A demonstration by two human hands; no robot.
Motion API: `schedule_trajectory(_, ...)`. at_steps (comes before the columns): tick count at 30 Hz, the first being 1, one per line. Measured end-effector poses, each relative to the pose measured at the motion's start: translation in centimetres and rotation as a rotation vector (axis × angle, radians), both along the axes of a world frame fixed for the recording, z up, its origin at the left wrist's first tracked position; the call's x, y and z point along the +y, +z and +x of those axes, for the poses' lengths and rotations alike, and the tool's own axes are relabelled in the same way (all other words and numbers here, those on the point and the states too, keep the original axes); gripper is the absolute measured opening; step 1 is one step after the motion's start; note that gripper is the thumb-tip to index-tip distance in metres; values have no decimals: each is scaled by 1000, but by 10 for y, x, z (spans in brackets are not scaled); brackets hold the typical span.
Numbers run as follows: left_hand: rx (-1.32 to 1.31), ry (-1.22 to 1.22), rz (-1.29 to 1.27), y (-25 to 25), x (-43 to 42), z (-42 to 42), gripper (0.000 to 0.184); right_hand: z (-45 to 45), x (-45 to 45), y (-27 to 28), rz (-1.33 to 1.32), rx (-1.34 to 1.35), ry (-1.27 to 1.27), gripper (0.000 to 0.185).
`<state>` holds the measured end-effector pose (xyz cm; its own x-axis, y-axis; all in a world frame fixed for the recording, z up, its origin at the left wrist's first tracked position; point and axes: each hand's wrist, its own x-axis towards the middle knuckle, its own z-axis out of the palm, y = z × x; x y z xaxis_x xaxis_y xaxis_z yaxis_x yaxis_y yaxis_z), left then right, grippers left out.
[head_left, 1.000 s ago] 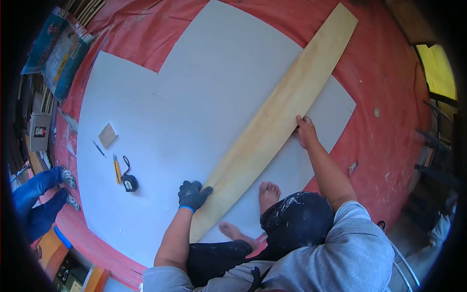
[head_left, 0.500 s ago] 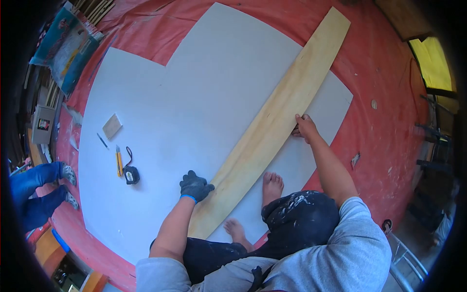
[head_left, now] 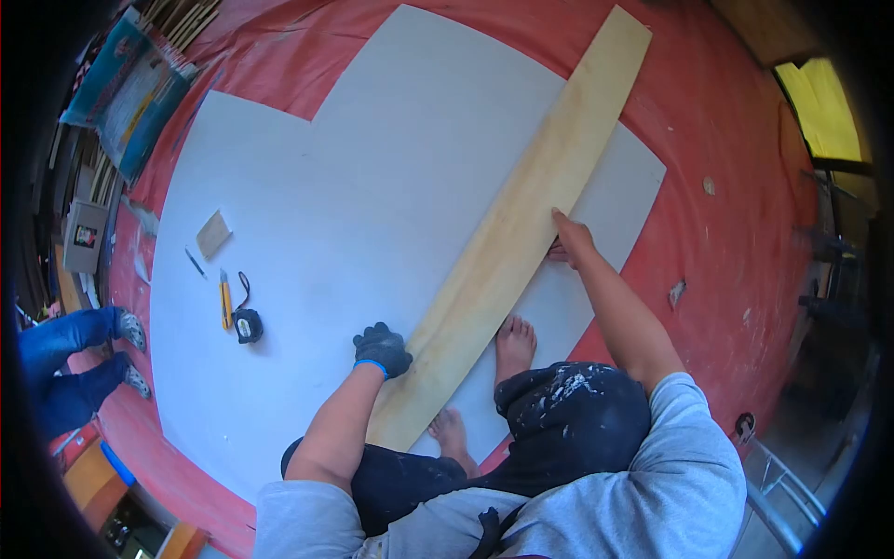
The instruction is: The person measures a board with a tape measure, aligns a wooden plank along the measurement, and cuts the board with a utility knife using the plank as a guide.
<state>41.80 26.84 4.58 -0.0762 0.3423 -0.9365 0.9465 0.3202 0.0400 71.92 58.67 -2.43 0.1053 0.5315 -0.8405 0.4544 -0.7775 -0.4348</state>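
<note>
A long pale wooden plank [head_left: 510, 228] lies slantwise across a large white sheet [head_left: 307, 224], its far end reaching past the sheet's edge. My right hand [head_left: 572, 242], bare, grips the plank's right edge with the thumb on top; its other fingers are partly hidden beside or under the edge. At the plank's left edge, near its lower end, my left hand [head_left: 383, 350] wears a dark grey glove with a blue cuff. That hand touches the edge, its fingers spread over the white sheet. The plank's lower end passes close to my bent leg.
Left on the sheet lie a tape measure [head_left: 248, 326], a yellow utility knife [head_left: 225, 300], a thin pencil-like stick [head_left: 195, 262] and a small tan square [head_left: 213, 235]. Another person's legs [head_left: 70, 359] stand at far left. Red sheeting [head_left: 717, 270] surrounds the white sheet.
The plank's far end has shifted slightly left and up in view. My right hand has moved a little up and left with it; my left hand has slid slightly right.
</note>
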Motion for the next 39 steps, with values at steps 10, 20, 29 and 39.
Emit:
schedule_trajectory(10, -265, 548, 429, 22, 30, 32, 126, -42, -43, 37, 427, 51, -53, 56)
schedule_trajectory(20, -304, 279, 513, 61, 33, 78, 81, -50, -69, 81, 581, 64, 192, 47)
schedule_trajectory(29, -464, 594, 544, 40, 46, 10, 59, -82, -33, 98, 867, 36, 440, 47)
schedule_trajectory(39, -252, 494, 425, -7, 42, 21, 78, -41, -6, 11, 594, -351, 340, 104)
